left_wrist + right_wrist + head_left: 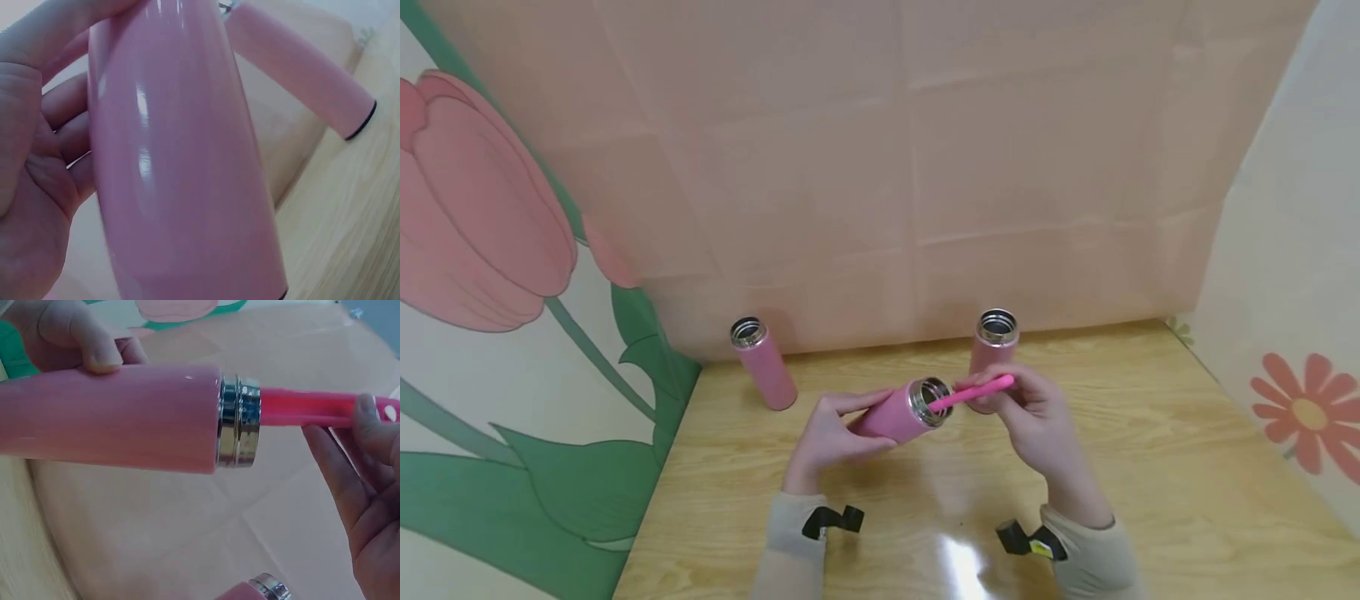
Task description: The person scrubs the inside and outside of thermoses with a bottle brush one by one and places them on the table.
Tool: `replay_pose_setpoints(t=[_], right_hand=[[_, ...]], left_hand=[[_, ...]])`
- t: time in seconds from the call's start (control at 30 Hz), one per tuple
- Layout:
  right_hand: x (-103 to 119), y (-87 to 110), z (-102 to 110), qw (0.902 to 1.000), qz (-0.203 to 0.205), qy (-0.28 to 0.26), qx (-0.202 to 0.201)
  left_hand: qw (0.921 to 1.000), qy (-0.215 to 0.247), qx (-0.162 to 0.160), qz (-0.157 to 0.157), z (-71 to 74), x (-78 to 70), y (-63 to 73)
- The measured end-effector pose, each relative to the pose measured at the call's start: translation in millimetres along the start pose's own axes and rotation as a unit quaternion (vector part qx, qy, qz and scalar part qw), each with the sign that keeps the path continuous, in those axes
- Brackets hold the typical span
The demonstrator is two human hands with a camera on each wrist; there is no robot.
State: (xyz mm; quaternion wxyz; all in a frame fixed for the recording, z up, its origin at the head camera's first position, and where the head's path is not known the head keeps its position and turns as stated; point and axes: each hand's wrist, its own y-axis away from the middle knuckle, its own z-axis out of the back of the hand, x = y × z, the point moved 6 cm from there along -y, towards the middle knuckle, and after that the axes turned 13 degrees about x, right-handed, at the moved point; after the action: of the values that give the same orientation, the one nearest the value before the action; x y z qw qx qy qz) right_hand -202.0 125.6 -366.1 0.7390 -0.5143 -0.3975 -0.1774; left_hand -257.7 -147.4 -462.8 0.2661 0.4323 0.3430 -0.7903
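Observation:
My left hand (826, 435) grips a pink metal bottle (889, 418) round its body, with the thumb on the near side. The bottle is raised over the table and tilted, its open silver neck (240, 422) pointing right. A bright pink long handle (979, 391) goes into that mouth; its inner end is hidden inside the bottle. Near its outer end, which has a small hole, my right hand (1037, 421) pinches the handle between thumb and fingers. In the left wrist view the bottle's glossy side (181, 162) fills the middle, with fingers behind it.
Two more lidless pink bottles stand on the wooden table (1150, 433): one back left (769, 372), another (987, 354) behind my right hand, partly covered by it. A peach sheet (820, 192) hangs at the back; flower-printed panels flank the sides.

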Motion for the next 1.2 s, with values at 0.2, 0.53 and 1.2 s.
replay_pose_setpoints(t=[0.2,0.53,1.2], right_hand=[[-6,1.0,-5,0.9975,-0.02,0.051,-0.044],[-5,-0.1,-13,0.9734,-0.109,0.121,-0.161],[3,0.3,2,0.9883,-0.025,0.047,-0.143]], left_hand=[[0.9997,0.009,-0.01,0.021,1.2,3.8,1.3],[0.9998,-0.008,-0.01,0.017,-3.8,-3.2,-4.8],[0.9995,0.009,0.01,0.028,-11.2,4.7,-7.4]])
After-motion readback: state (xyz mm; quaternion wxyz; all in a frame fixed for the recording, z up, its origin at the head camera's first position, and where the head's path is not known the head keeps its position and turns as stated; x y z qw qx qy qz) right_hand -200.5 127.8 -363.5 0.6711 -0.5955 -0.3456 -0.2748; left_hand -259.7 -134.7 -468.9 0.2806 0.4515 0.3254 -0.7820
